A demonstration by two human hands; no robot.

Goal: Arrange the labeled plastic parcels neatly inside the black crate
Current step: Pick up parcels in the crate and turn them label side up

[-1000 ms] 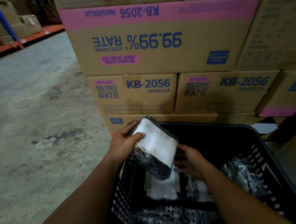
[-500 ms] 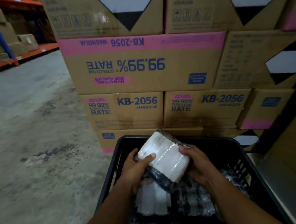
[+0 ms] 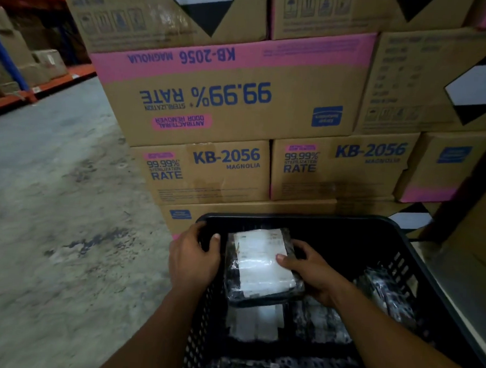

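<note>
A black perforated crate (image 3: 313,220) stands on the floor in front of me. Inside its far left part I hold a dark plastic parcel (image 3: 260,266) with a white label facing up. My right hand (image 3: 313,269) grips the parcel's right side, thumb on the label. My left hand (image 3: 194,258) rests on the crate's far left rim, fingers curled over the edge and apart from the parcel. Other labeled parcels (image 3: 257,321) lie on the crate floor beneath, and more wrapped parcels (image 3: 385,292) lean at the right wall.
Stacked cardboard boxes (image 3: 235,99) marked KB-2056 rise right behind the crate. Bare concrete floor (image 3: 51,216) spreads to the left. Orange shelving (image 3: 24,93) with boxes runs along the far left.
The parcel went from both hands above the crate down into its far left part, label turned up. My left hand let go and moved to the crate rim.
</note>
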